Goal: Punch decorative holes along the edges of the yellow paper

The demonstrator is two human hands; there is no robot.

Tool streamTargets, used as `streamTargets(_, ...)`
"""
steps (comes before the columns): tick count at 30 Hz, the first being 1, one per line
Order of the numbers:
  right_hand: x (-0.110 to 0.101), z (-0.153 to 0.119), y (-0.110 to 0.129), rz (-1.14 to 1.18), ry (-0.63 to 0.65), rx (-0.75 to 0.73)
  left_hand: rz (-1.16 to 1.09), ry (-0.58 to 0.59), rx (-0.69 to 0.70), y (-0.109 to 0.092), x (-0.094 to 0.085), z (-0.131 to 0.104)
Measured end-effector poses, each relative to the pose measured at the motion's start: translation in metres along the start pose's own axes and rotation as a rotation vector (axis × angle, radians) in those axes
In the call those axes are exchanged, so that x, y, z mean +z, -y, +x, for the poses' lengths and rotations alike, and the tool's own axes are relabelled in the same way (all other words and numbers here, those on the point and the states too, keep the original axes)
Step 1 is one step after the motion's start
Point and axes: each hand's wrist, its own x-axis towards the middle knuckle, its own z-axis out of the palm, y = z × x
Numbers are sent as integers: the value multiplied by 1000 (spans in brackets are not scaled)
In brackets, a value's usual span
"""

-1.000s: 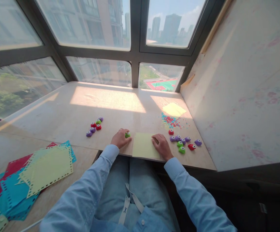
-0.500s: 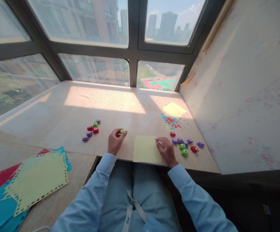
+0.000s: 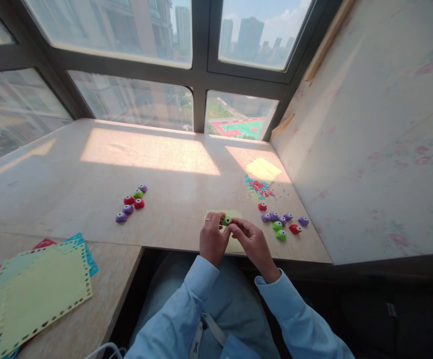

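A small green craft hole punch [image 3: 226,220] with a round white-and-dark top is held up between my two hands. My left hand [image 3: 214,240] is closed on its left side, thumb below and fingers behind. My right hand [image 3: 252,243] pinches it from the right, its fingertips meeting the left thumb. Underneath both hands lies a pale yellow sheet of paper [image 3: 235,246] at the table's front edge, partly covered by them. How much of the punch the fingers hide I cannot tell.
Several purple, green and red punches [image 3: 277,225] sit at the right, with another group [image 3: 128,209] at the left. Paper dots [image 3: 260,189] are scattered before a yellow sheet [image 3: 263,168]. Sheets with punched edges [image 3: 44,294] are piled at lower left. A wall [image 3: 369,149] bounds the right side.
My left hand has brought the green hole punch rightward over the yellow sheet. My right hand has lifted from the paper and joined it at the punch. The view has turned slightly.
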Motion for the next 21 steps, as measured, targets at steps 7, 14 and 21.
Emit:
streamTargets(7, -17, 4, -7, 59, -158, 43, -14, 91, 148, -12, 12, -15)
streamTargets(14, -36, 13, -22, -3, -198, 47, -311, 221, 23, -12, 20, -19)
streamTargets(21, -58, 32, -29, -340, -117, -59, -102, 351, 93, 4, 13, 0)
